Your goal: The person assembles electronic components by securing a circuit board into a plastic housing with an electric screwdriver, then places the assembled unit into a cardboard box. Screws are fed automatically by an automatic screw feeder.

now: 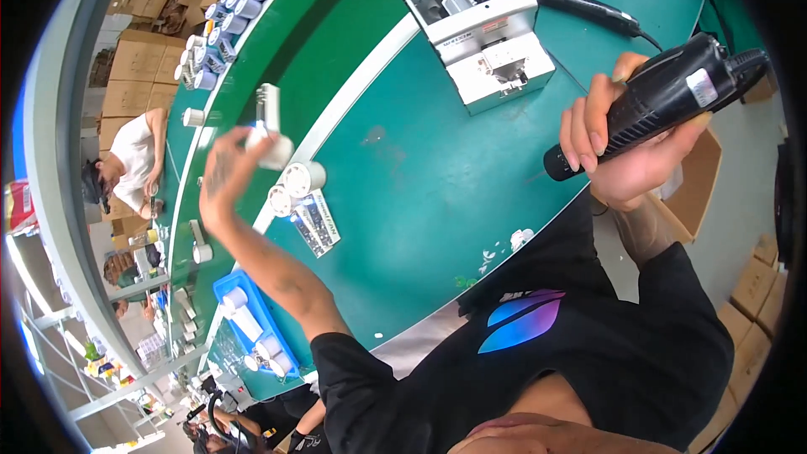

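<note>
My left hand [225, 170] is raised over the left part of the green bench, blurred by motion. Its fingers close on a white part of a handheld fan [271, 150], with a round head and a narrow handle pointing away. Just right of it on the bench lie a white round fan housing [304, 178] and a flat printed strip [317, 223]. My right hand [630, 139] is wrapped round a thick black hand-held electric tool [664, 101] with vent slots and a pale label. This tool is held up past the bench's right edge, its round end toward the bench.
A white and grey machine [471, 25] stands at the far middle, a black corded tool [584, 10] beside it. Several white round parts [223, 29] line the far left conveyor. A blue tray [282, 340] holds more. Across the line, a person in white [130, 160] works. A cardboard box [702, 172] is at right.
</note>
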`<state>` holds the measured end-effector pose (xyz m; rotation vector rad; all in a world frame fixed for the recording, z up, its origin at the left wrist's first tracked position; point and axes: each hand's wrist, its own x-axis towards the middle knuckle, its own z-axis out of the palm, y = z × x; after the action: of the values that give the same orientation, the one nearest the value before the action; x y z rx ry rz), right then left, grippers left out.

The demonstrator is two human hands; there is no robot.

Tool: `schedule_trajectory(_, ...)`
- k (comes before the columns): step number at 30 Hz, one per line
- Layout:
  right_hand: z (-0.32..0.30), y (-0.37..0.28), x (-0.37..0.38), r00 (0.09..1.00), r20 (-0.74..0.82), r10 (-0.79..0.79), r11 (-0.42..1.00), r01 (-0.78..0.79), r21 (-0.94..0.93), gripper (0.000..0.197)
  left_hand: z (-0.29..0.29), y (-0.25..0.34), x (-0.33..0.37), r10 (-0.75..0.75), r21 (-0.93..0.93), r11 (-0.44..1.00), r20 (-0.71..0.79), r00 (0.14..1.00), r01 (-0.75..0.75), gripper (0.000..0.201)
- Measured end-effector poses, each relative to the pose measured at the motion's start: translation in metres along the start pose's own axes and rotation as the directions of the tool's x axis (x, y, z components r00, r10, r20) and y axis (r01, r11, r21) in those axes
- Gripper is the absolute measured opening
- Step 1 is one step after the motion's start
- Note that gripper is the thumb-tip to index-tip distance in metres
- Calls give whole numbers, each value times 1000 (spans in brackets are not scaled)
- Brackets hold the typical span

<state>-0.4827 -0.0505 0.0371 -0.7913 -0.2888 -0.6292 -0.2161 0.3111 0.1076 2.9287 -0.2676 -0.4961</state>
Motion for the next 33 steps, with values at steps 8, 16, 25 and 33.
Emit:
schedule_trajectory(8,13,-4,-9,986,-131,103,988,-116,-98,90,30,-143,117,-216,5,975,-191,958,221,93)
schedule_trajectory(16,-1,-17,-14,983,-29,180,960,-182,-212,90,55,1,-21,191,221,937,322,927,-269,76)
schedule_trajectory(25,14,-11,48,995,83,54,953,-27,-303,105,86,88,-57,462,82,872,194,866,-483,47)
schedule_trajectory(33,20,29,104,967,242,-82,885,182,-428,53,136,160,-91,639,154,755,49,768,-638,45)
